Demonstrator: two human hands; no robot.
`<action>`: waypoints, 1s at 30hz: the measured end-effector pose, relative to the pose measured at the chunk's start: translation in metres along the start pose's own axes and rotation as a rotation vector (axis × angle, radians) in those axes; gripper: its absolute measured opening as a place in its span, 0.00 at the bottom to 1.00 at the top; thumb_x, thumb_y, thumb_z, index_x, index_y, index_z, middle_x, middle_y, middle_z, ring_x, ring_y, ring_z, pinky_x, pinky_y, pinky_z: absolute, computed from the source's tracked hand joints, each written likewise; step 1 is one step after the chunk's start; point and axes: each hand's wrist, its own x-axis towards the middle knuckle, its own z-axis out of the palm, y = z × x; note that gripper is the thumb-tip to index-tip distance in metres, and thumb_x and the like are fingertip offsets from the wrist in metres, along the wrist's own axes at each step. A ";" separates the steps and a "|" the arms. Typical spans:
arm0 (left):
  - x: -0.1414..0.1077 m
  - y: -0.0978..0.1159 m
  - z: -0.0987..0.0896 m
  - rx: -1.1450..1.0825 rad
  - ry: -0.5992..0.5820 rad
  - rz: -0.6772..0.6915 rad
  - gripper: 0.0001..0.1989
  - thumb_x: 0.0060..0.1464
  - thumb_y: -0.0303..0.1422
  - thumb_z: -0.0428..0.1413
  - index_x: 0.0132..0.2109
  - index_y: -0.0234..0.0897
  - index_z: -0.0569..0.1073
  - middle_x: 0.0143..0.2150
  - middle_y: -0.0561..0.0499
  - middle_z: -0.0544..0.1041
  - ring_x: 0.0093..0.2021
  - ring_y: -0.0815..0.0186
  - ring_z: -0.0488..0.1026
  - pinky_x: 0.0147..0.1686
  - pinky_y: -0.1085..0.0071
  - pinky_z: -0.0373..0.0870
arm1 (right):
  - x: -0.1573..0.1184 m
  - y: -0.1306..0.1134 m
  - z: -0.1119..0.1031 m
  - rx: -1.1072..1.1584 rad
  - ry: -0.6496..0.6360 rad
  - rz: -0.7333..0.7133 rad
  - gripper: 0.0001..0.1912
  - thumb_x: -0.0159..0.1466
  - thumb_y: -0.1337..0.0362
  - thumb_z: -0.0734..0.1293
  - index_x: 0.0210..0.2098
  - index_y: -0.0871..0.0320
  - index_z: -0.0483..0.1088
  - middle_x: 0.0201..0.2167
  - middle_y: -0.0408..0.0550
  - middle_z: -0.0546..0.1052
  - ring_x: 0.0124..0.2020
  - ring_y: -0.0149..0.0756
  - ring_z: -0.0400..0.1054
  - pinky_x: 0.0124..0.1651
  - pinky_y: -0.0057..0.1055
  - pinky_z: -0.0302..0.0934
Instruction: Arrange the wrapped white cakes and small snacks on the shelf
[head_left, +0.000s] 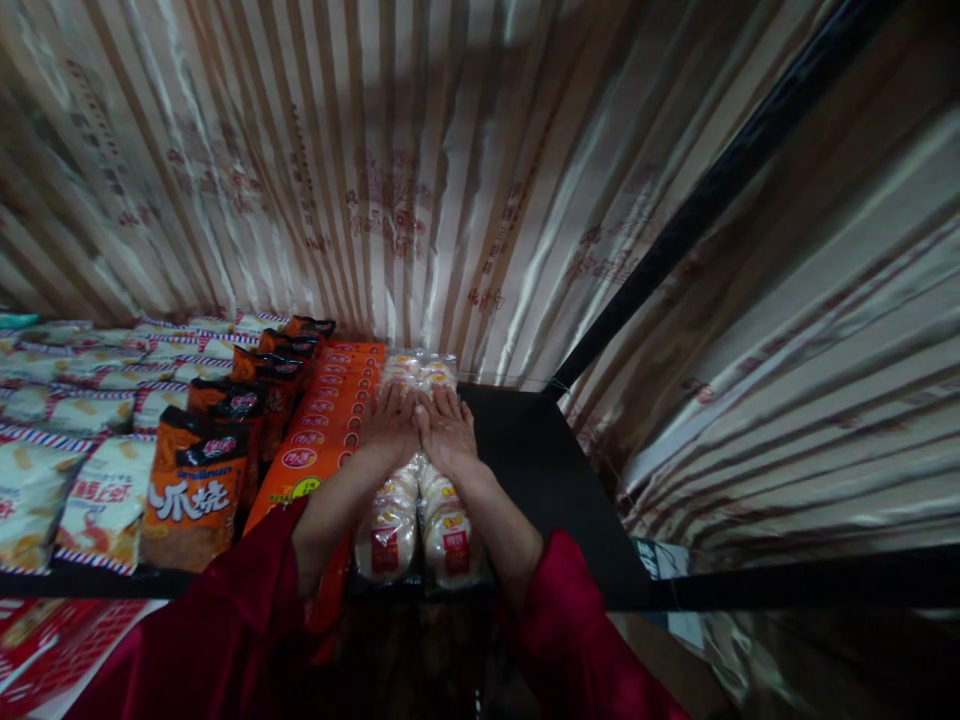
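On the black shelf (540, 470), under my palms: two side-by-side rows of cracker packets (453, 548) are running front to back, clear film shining over round, pale discs with red labels.
My hands: the left hand (390, 425) and the right hand (448, 430) are lying flat on these packets, palms down, fingers a little spread and pointing away from me, inner edges meeting.
My sleeves (259, 570): smooth, dark red cloth is catching a soft sheen.
Orange packs (300, 458): they are forming a tight, overlapping row just left of the cracker packets.
Bags farther left: puffy orange-and-black bags (199, 495) are standing beside plump pale bags (105, 500) with striped edges.
Room: pleated, printed sheeting (390, 150) is hanging behind and to the right, and a black post (675, 230) is slanting across my view.
Hard to make out: my hands are covering the middle of both rows, and my left arm is hiding part of the orange packs; a red printed thing (67, 650) below is showing only partly; dimness is blurring the small print.
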 end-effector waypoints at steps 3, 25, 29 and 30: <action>0.000 0.001 -0.003 0.010 0.005 0.003 0.27 0.62 0.37 0.34 0.66 0.36 0.49 0.68 0.43 0.45 0.68 0.56 0.39 0.63 0.51 0.41 | 0.001 0.001 0.002 0.010 0.005 0.004 0.28 0.69 0.53 0.42 0.63 0.52 0.52 0.67 0.45 0.47 0.68 0.37 0.33 0.65 0.42 0.30; -0.009 0.001 -0.004 0.047 0.032 0.020 0.26 0.62 0.37 0.34 0.65 0.35 0.52 0.68 0.43 0.47 0.68 0.56 0.41 0.63 0.51 0.42 | -0.006 0.005 0.001 0.006 0.044 -0.035 0.28 0.69 0.53 0.42 0.63 0.52 0.52 0.67 0.44 0.48 0.68 0.36 0.34 0.65 0.42 0.29; -0.017 0.008 -0.019 0.022 0.032 0.012 0.27 0.62 0.37 0.34 0.65 0.34 0.53 0.68 0.44 0.46 0.68 0.56 0.39 0.63 0.51 0.40 | -0.012 0.004 -0.013 0.008 0.064 -0.050 0.28 0.69 0.53 0.42 0.64 0.52 0.51 0.67 0.44 0.47 0.68 0.36 0.33 0.65 0.41 0.29; -0.020 0.011 -0.022 0.015 0.033 0.016 0.27 0.62 0.37 0.34 0.65 0.35 0.53 0.68 0.45 0.46 0.68 0.57 0.38 0.63 0.52 0.39 | -0.015 0.004 -0.017 0.009 0.068 -0.049 0.28 0.69 0.53 0.42 0.64 0.53 0.51 0.67 0.44 0.47 0.68 0.36 0.33 0.65 0.41 0.30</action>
